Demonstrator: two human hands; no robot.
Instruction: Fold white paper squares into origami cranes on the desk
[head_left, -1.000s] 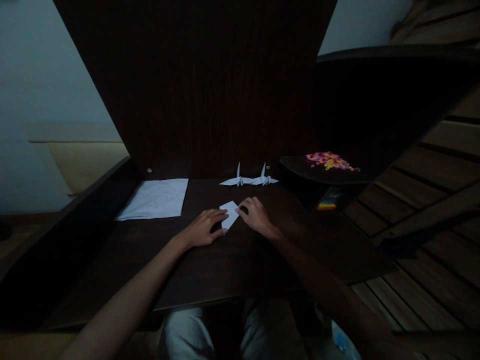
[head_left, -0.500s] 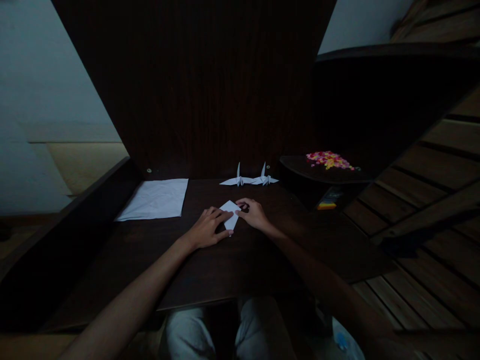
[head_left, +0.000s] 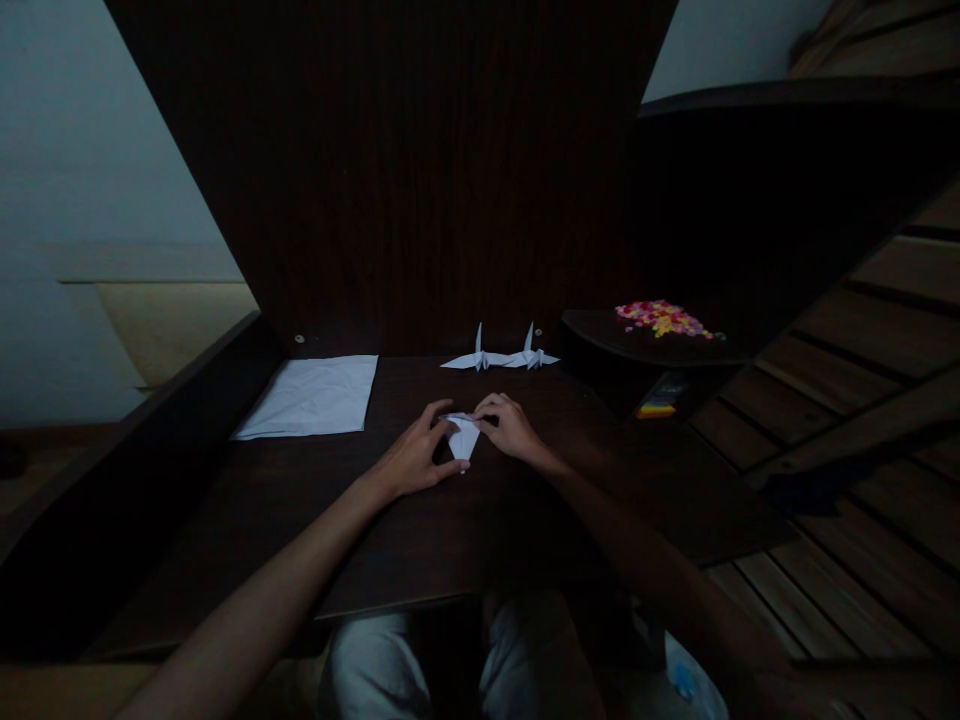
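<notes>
A small folded white sheet of paper (head_left: 464, 440) lies on the dark desk between my hands, its point toward me and its top edge turned down. My left hand (head_left: 414, 455) grips the sheet from the left, thumb at the lower point and fingers at the upper left. With its fingers pinched together, my right hand (head_left: 510, 428) holds the upper right edge. Fingers partly hide the top corners. Just beyond, two white origami cranes (head_left: 480, 359) rest end to end near the back panel.
A stack of white paper (head_left: 311, 397) lies on the desk at the left, near the raised side board (head_left: 150, 450). On the right, a rounded shelf (head_left: 592, 335) carries a heap of small colourful pieces (head_left: 664, 318). Under it is a yellow-orange item (head_left: 656, 410).
The top corner of the paper, which pointed away from me, is now folded down into a flat edge. Both hands stay close to it; the left fingers have lifted and moved toward the top edge.
</notes>
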